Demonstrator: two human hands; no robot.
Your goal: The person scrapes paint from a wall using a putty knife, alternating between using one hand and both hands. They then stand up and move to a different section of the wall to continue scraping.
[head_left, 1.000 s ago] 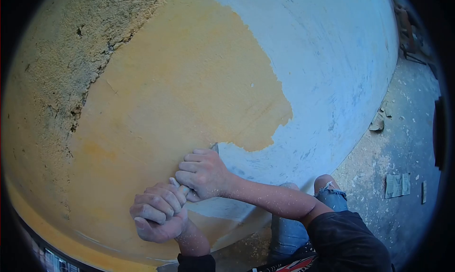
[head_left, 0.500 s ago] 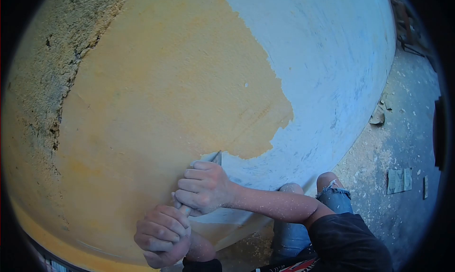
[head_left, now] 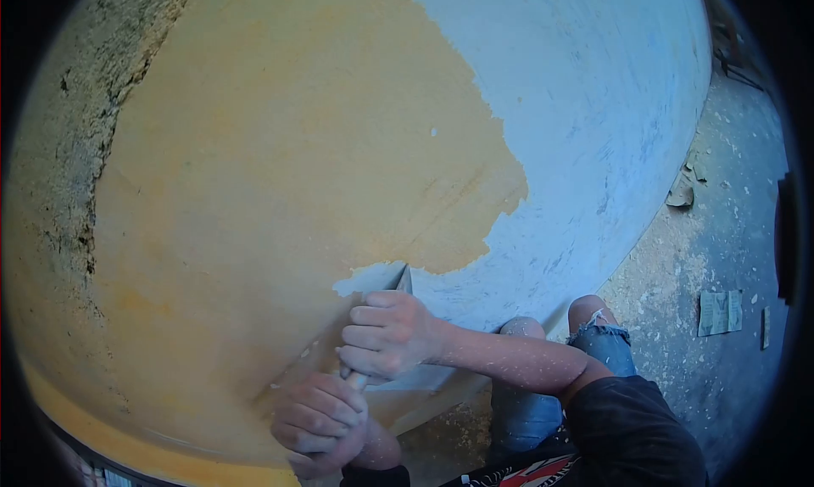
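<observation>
A large curved shell (head_left: 593, 105) takes up most of the view. On its left side lies a crust (head_left: 64, 131); across its middle, a coating layer (head_left: 280, 165). At its near side, a scraper (head_left: 405, 280) touches it, with the right hand (head_left: 390, 334) around the scraper and the left hand (head_left: 318, 423) nearer the wearer. The wearer's 2 knees (head_left: 591, 311) are at its near right edge. Right of it is the floor (head_left: 670, 343), bearing a broken fragment (head_left: 681, 195) beside its edge and, farther right, a flat sheet (head_left: 719, 313).

Workshop — debris-strewn, dusty floor (head_left: 725, 241)
</observation>
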